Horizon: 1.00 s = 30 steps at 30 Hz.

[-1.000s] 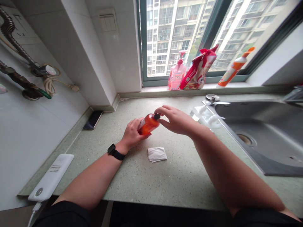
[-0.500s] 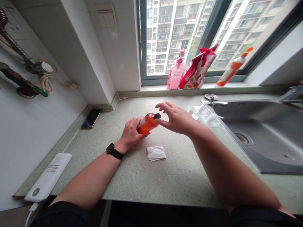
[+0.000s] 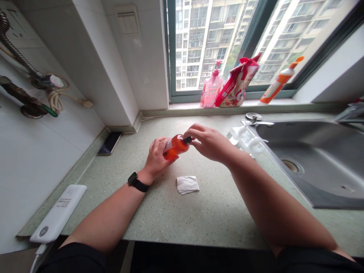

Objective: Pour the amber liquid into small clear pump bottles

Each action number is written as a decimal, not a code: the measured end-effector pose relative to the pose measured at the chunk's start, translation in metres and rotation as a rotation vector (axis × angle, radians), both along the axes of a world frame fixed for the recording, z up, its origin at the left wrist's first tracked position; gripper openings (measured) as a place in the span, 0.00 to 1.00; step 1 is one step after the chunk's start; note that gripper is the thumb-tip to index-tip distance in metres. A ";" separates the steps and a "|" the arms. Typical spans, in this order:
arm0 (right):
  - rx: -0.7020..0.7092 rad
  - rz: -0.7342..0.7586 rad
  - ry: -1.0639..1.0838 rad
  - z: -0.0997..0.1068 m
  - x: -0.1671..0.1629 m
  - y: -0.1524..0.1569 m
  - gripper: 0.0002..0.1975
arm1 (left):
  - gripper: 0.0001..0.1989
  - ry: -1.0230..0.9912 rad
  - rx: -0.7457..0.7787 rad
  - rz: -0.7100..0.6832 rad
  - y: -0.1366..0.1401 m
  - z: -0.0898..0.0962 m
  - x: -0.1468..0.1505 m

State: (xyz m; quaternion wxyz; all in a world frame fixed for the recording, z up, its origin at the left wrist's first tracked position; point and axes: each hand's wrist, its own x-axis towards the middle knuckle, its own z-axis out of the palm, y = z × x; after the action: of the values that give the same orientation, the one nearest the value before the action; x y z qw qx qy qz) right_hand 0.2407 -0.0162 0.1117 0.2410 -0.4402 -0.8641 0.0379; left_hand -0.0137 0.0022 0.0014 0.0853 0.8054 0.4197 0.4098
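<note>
Left hand point(image 3: 157, 156) grasps an orange bottle point(image 3: 178, 148), its label point(image 3: 168, 145) unreadable, while the right hand point(image 3: 211, 143) pinches the black cap point(image 3: 187, 140).

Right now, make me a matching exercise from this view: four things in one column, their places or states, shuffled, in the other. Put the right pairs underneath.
Things
1. orange bottle
2. black cap
3. white tissue
4. power bank

Places or states
A. at the fingertips of the right hand
B. cable attached at one end
C. gripped by the left hand
D. folded, lying on the counter

Pairs: 1-C, 2-A, 3-D, 4-B
</note>
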 end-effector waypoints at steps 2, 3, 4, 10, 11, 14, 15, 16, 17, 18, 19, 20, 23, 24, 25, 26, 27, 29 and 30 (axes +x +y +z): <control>0.009 0.032 0.003 0.000 0.001 0.001 0.12 | 0.38 -0.008 -0.022 -0.012 0.000 0.000 0.000; 0.013 0.043 0.003 0.001 0.001 0.002 0.12 | 0.38 -0.009 -0.037 -0.022 -0.001 0.001 0.001; 0.020 0.049 0.004 0.001 0.002 0.002 0.12 | 0.37 -0.009 -0.054 -0.031 -0.001 0.002 0.001; 0.028 0.027 0.052 0.006 0.009 0.003 0.09 | 0.38 -0.014 -0.093 -0.037 0.000 0.005 0.001; 0.028 0.000 0.068 0.007 0.012 0.004 0.10 | 0.38 -0.016 -0.089 -0.028 0.001 0.004 0.001; 0.042 -0.098 0.103 0.009 0.021 0.008 0.11 | 0.39 -0.015 -0.067 0.000 0.003 0.001 0.000; 0.045 -0.127 0.106 0.008 0.025 0.010 0.10 | 0.39 -0.013 -0.058 0.009 0.004 0.000 0.000; 0.045 -0.153 0.107 0.008 0.028 0.012 0.10 | 0.39 -0.012 -0.051 0.015 0.005 -0.001 -0.001; 0.043 -0.174 0.107 0.007 0.032 0.015 0.09 | 0.40 -0.011 -0.046 0.019 0.006 -0.002 -0.001; 0.039 -0.190 0.106 0.005 0.035 0.018 0.09 | 0.40 -0.008 -0.047 0.020 0.006 -0.003 -0.001; 0.034 -0.204 0.104 0.003 0.037 0.021 0.08 | 0.40 -0.006 -0.052 0.021 0.007 -0.003 -0.001; 0.027 -0.219 0.099 0.000 0.039 0.024 0.09 | 0.40 -0.006 -0.061 0.022 0.007 -0.004 -0.002; -0.018 -0.293 0.041 -0.013 0.044 0.035 0.12 | 0.39 -0.013 -0.099 0.024 0.008 -0.004 -0.002; -0.044 -0.323 0.009 -0.019 0.045 0.039 0.12 | 0.39 -0.020 -0.109 0.027 0.008 -0.004 -0.002; -0.080 -0.349 -0.026 -0.025 0.047 0.044 0.13 | 0.38 -0.028 -0.118 0.030 0.008 -0.004 -0.002; -0.120 -0.370 -0.060 -0.031 0.048 0.048 0.14 | 0.38 -0.036 -0.124 0.035 0.009 -0.004 -0.002; -0.164 -0.384 -0.093 -0.037 0.049 0.051 0.15 | 0.37 -0.046 -0.129 0.041 0.009 -0.004 -0.002; -0.238 -0.397 -0.139 -0.049 0.051 0.058 0.14 | 0.35 -0.059 -0.141 0.055 0.011 -0.005 -0.003; -0.262 -0.403 -0.152 -0.054 0.052 0.061 0.13 | 0.34 -0.060 -0.153 0.062 0.011 -0.005 -0.002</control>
State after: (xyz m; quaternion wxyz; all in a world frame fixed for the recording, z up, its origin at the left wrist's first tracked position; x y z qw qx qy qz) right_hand 0.2924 0.0450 0.0576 0.1187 -0.6326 -0.7623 0.0674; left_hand -0.0162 0.0135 -0.0040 0.1465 0.7703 0.4720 0.4030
